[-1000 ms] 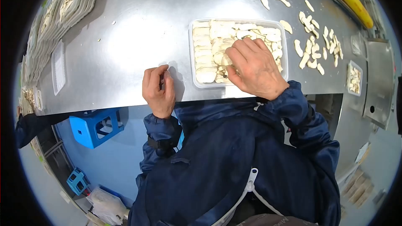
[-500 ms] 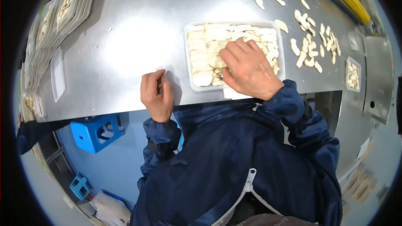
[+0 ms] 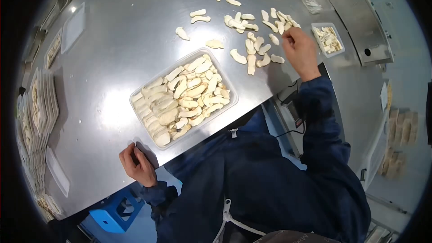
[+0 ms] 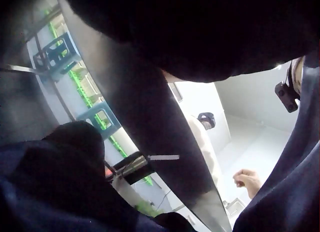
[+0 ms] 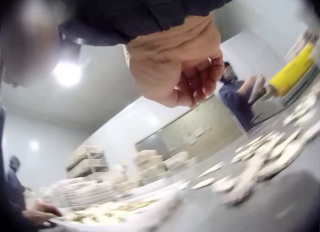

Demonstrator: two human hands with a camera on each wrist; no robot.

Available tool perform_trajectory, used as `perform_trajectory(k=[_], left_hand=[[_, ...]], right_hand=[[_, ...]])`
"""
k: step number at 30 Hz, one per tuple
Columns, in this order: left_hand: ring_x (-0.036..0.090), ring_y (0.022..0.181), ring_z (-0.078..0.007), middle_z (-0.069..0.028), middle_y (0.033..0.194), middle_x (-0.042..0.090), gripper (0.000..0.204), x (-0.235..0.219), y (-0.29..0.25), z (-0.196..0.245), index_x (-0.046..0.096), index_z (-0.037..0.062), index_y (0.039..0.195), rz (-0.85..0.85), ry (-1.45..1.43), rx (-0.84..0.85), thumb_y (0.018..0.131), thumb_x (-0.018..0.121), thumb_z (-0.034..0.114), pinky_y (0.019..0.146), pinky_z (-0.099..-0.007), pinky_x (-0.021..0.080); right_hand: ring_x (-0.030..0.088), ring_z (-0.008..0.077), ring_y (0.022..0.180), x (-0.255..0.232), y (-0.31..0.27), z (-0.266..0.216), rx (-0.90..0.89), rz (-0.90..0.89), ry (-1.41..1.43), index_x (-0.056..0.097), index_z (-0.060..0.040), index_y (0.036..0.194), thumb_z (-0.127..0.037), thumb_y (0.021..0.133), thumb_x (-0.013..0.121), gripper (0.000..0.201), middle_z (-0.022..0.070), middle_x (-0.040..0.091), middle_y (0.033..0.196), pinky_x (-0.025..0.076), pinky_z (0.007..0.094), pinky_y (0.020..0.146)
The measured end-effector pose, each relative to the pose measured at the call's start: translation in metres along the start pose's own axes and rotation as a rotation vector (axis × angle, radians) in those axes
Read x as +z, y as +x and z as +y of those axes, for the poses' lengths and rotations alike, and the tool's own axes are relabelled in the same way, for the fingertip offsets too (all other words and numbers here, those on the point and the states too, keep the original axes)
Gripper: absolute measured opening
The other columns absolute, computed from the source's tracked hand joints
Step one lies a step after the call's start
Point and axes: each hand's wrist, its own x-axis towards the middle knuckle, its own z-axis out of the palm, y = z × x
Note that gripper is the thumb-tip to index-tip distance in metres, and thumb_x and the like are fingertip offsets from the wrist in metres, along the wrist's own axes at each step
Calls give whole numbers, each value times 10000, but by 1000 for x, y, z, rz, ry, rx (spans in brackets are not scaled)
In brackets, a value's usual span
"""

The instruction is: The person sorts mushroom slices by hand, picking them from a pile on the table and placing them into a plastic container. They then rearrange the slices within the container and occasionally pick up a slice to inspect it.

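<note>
In the head view, a clear tray (image 3: 231,85) stands near the table edge, filled with pale slices (image 3: 196,91); those on its left side lie in overlapping rows. Beside its lower left corner the left hand (image 3: 138,166) rests on the table, fingers loosely curled. My right hand (image 3: 300,54) hovers at the right of the loose slices (image 3: 251,63), fingers loosely bent. The right wrist view shows this hand (image 5: 172,64) above the table with nothing visible between its fingers. A sleeve and dark shapes hide the left hand in the left wrist view.
A small tray (image 3: 327,39) of pieces stands at the right, with a clear bag (image 3: 311,3) behind it. Stacked trays (image 3: 45,103) and an empty tray (image 3: 57,171) are at the left. A blue stool (image 3: 118,211) is below the table. Another person (image 5: 237,97) stands across the table.
My right hand has left the big tray and moved right to the loose slices. The head view has turned and shifted; the left hand still rests beside the tray.
</note>
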Motion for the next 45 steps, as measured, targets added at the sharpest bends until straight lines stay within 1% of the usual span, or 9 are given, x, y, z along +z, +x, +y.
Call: perform_trajectory(k=[6, 14, 19, 24, 28, 30, 36, 42, 45], left_hand=[[568, 794, -212, -116, 940, 576, 147, 2, 2, 2, 643, -48, 1036, 22, 80, 56, 927, 551, -12, 694, -295, 459], [570, 773, -255, -138, 900, 579, 155, 5, 2, -2, 647, -24, 1008, 58, 47, 99, 887, 552, -41, 681, -324, 462], [575, 761, -291, -131, 869, 585, 240, 8, 2, -8, 652, 18, 998, 94, 32, 121, 777, 577, -36, 679, -355, 462], [581, 800, -339, -128, 864, 573, 187, 3, 3, 1, 638, 50, 956, 101, 90, 35, 776, 630, 0, 709, -417, 458], [580, 791, -317, -106, 865, 569, 170, -2, 6, 5, 630, 53, 940, 86, 115, 10, 777, 637, 4, 706, -409, 453], [579, 748, -300, -100, 850, 596, 160, -1, 7, 8, 668, 56, 923, 140, 116, 23, 781, 630, -7, 666, -390, 458], [580, 788, -297, -90, 847, 568, 153, -1, 6, 8, 637, 50, 929, 122, 107, 17, 787, 641, -5, 712, -395, 459], [594, 791, -301, -103, 860, 591, 142, 0, 6, 8, 664, 44, 928, 132, 103, 15, 795, 643, -2, 700, -383, 472], [591, 785, -300, -107, 855, 586, 138, -1, 6, 9, 662, 42, 927, 138, 103, 16, 798, 642, -2, 699, -386, 470]], right_hand=[[654, 369, 788, 9, 6, 51, 202, -149, -153, 674, -44, 867, -147, 817, 610, 131, 166, 679, 847, 504, 461, 702], [629, 372, 920, 52, 43, 55, -17, -141, -258, 653, -37, 1000, -199, 841, 594, 234, 159, 639, 965, 492, 468, 787], [588, 460, 964, 71, 61, 77, -16, -331, -249, 613, 17, 940, -232, 859, 585, 263, 264, 624, 985, 463, 519, 829], [567, 449, 974, 110, 67, 156, -179, -312, -272, 571, 28, 993, -121, 893, 538, 183, 247, 598, 1002, 450, 474, 851], [602, 411, 979, 91, 70, 139, -91, -380, -224, 591, 20, 1107, -127, 950, 532, 223, 220, 625, 1067, 477, 427, 847], [592, 295, 951, 85, 65, 138, -136, -258, -15, 578, 21, 1171, -129, 988, 524, 243, 188, 620, 1062, 459, 365, 850], [586, 204, 1034, 25, 22, 48, -165, -277, 106, 532, -24, 1341, -149, 1028, 499, 339, 127, 622, 1214, 450, 316, 872], [468, 141, 817, 13, -18, 13, -59, -337, 325, 499, -18, 999, -63, 927, 538, 94, 61, 538, 953, 376, 251, 727], [467, 165, 921, 15, -31, 6, -57, -461, 532, 457, -33, 977, -7, 881, 514, 115, 72, 508, 1008, 368, 262, 825]])
